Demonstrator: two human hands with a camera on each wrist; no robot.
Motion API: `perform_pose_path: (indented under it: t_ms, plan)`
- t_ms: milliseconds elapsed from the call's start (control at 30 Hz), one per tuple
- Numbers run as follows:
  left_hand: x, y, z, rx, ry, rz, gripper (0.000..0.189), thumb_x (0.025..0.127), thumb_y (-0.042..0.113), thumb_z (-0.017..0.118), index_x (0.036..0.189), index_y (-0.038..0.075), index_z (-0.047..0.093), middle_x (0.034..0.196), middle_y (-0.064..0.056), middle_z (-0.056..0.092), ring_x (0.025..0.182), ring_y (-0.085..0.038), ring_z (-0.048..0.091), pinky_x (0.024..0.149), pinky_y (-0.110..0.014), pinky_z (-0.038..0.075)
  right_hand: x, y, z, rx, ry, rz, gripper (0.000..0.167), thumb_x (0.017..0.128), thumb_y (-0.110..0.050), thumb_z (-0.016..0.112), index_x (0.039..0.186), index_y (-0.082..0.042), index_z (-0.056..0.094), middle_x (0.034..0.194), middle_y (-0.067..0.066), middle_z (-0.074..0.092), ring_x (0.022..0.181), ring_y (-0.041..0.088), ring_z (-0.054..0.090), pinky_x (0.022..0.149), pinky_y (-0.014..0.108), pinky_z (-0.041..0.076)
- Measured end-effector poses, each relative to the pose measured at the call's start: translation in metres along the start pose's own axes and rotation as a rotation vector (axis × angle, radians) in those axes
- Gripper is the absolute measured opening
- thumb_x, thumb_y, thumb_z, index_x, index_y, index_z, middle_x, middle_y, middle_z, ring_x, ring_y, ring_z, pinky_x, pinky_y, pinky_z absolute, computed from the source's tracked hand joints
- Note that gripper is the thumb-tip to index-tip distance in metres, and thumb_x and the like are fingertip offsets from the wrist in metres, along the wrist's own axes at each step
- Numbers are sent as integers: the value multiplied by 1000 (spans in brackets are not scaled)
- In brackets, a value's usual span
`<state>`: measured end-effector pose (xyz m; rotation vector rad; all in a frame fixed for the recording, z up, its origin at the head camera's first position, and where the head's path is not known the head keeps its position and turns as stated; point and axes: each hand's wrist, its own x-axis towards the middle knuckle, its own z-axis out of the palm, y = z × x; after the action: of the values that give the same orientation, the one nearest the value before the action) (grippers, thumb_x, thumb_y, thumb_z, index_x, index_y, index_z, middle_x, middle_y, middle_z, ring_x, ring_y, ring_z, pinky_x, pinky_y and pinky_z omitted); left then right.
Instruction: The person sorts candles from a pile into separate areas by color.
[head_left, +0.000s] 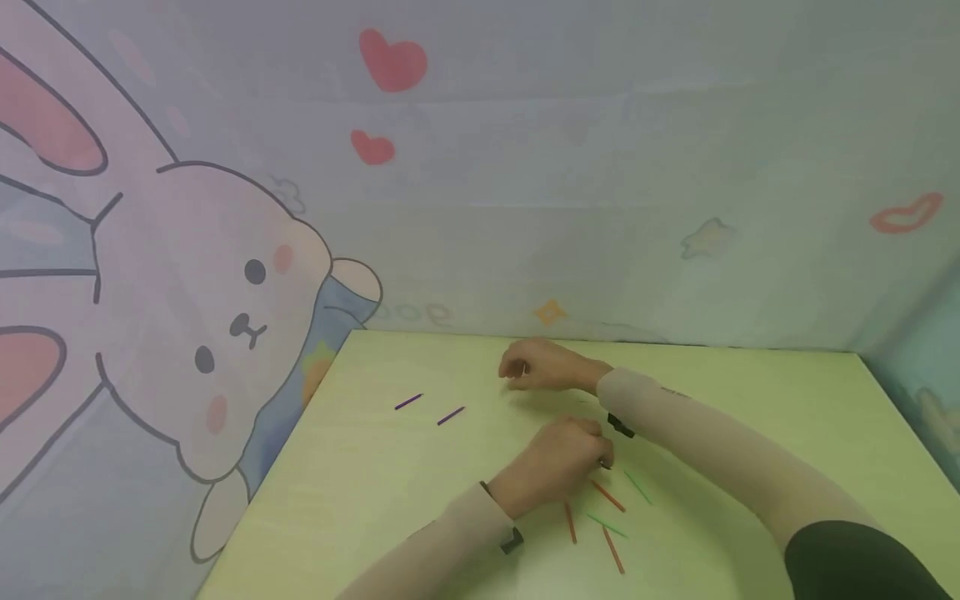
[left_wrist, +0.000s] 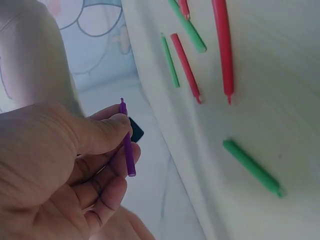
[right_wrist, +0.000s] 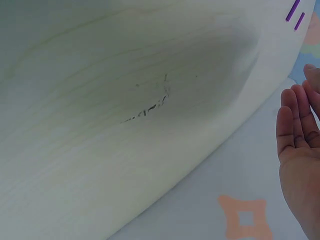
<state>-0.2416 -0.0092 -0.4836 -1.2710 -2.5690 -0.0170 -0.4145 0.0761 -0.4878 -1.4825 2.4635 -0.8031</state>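
Observation:
Between thumb and fingers, my left hand (head_left: 558,458) pinches a thin purple candle (left_wrist: 127,140), its wick end pointing up in the left wrist view. Near that hand, red candles (head_left: 613,550) and green candles (head_left: 638,487) lie scattered on the table. Farther back is my right hand (head_left: 551,365), over the table toward its far edge. Its fingers (right_wrist: 285,127) are loosely bent in the right wrist view, with nothing seen in them. Two more purple candles (head_left: 452,415) lie side by side, a little apart, to the left of both hands.
The pale yellow-green table (head_left: 750,392) meets a printed cloth wall (head_left: 525,167) at its far edge. A cartoon rabbit (head_left: 217,292) covers the cloth on the left. Dark scuff marks (right_wrist: 150,109) show on the tabletop below the right hand.

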Motion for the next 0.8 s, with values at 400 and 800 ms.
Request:
perform_pose_path:
  t_ms: [400, 800]
  plan:
    - [-9, -15, -14, -9, 15, -38, 15, 100, 13, 84, 102, 27, 89, 98, 12, 78, 91, -5, 74, 84, -17, 57, -20, 5, -16, 18, 55, 10, 16, 104, -7, 79, 119, -10, 80, 119, 15, 79, 104, 18, 73, 94, 42, 63]
    - [-27, -38, -20, -47, 36, -140, 15, 101, 12, 83, 104, 25, 89, 100, 12, 79, 94, -8, 76, 84, -29, 58, -55, 21, -20, 30, 102, 82, 15, 104, -10, 80, 118, -9, 81, 117, 13, 79, 101, 14, 72, 91, 38, 63]
